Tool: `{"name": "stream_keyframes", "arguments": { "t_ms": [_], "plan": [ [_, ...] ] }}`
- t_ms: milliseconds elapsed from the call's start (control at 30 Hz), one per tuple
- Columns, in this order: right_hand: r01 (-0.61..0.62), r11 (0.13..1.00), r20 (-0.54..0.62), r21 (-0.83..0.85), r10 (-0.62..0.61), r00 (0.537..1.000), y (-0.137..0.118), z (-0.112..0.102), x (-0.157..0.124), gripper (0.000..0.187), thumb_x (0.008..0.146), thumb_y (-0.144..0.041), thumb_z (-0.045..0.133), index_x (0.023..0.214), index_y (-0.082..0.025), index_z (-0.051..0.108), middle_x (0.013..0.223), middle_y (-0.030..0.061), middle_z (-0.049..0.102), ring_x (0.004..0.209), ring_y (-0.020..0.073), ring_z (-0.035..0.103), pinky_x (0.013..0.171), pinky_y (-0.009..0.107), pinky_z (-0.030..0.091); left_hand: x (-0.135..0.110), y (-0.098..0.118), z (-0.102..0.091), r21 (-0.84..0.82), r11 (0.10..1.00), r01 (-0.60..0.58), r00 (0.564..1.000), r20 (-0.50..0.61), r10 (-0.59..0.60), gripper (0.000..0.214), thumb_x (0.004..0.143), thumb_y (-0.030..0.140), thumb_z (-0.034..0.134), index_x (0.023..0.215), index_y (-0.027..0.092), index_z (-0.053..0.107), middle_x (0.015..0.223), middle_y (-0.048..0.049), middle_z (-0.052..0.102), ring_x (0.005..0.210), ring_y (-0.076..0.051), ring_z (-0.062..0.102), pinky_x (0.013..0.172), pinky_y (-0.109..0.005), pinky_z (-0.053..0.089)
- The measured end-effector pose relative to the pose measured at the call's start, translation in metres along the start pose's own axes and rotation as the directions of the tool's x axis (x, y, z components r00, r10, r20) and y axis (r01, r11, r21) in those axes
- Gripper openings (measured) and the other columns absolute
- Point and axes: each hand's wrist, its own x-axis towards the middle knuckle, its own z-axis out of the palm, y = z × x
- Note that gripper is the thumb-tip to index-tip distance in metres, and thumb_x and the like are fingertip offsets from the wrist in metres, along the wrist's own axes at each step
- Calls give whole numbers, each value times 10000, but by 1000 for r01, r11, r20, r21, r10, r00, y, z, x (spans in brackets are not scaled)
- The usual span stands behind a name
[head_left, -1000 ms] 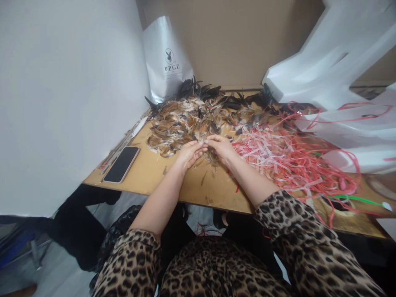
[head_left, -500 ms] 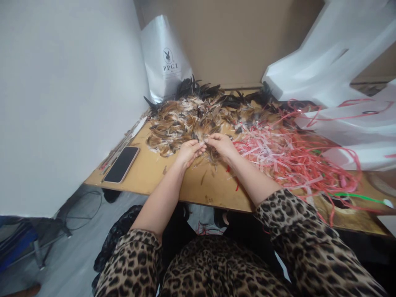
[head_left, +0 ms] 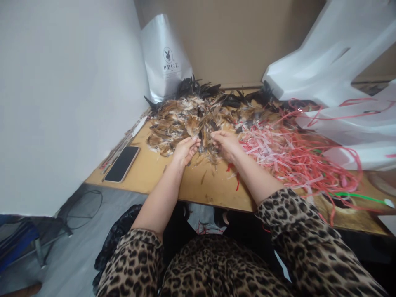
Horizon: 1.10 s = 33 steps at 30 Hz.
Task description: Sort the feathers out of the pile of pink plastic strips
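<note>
A wide heap of brown, white and black feathers covers the far middle of a wooden table. My left hand rests at the heap's near edge, fingers curled into the feathers. My right hand is a short way to its right, fingers pinched on feathers at the same edge. A few brown feathers hang between the two hands. Both forearms reach out from leopard-print sleeves.
A tangle of red and pink strips sprawls to the right of the feathers. A dark phone lies at the table's left edge. A silver bag stands at the back, white bags at the right. A white wall is at the left.
My hands, joined fingertip to fingertip before, have drawn slightly apart and moved a little further into the feather heap. A dark shape on the floor at the left has gone.
</note>
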Motion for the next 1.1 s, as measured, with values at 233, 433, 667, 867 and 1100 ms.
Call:
{"name": "stream_keyframes", "arguments": {
  "t_ms": [233, 433, 667, 867, 1100],
  "plan": [
    [76, 935, 2, -346, -81, 997, -6, -2, -8, 257, 604, -373, 658, 723, -147, 632, 491, -33, 535, 425, 57, 392, 441, 199, 311, 1, 0, -1, -52, 998, 19, 1000, 13, -19, 72, 710, 131, 631, 765, 94, 603, 676, -27, 642, 544, -43, 579, 459, -115, 413],
    [206, 672, 162, -711, -129, 978, 5, -1, -6, 344, 593, -478, 638, 656, -141, 659, 580, 8, 608, 512, 91, 470, 503, 215, 349, -1, 0, 1, -51, 998, 33, 999, 35, -31, 37, 728, 121, 607, 745, 88, 606, 666, -32, 643, 535, -43, 580, 461, -114, 420],
    [228, 656, 212, -720, -105, 972, 9, 2, -5, 183, 594, -335, 639, 600, -152, 644, 520, -21, 564, 488, 79, 446, 497, 210, 329, -1, -1, 0, -51, 998, 33, 999, 39, -31, 57, 725, 128, 616, 770, 94, 609, 684, -32, 649, 562, -51, 597, 481, -117, 429],
    [14, 961, 65, -276, 4, 998, -7, 6, -11, 306, 529, -416, 710, 654, -157, 606, 475, -49, 514, 405, 50, 364, 421, 200, 280, -1, -1, 0, -44, 998, 35, 999, 35, -34, 72, 714, 141, 634, 763, 94, 612, 688, -37, 655, 558, -54, 598, 483, -122, 423],
    [-19, 993, 47, -119, 25, 999, -2, 11, -8, 339, 488, -428, 744, 637, -169, 584, 483, -48, 541, 378, 45, 343, 390, 198, 234, -5, -4, 2, 77, 996, 49, 994, 95, -57, 159, 691, 175, 661, 821, 90, 625, 777, -76, 679, 592, -72, 616, 492, -139, 422]
  ]
}}
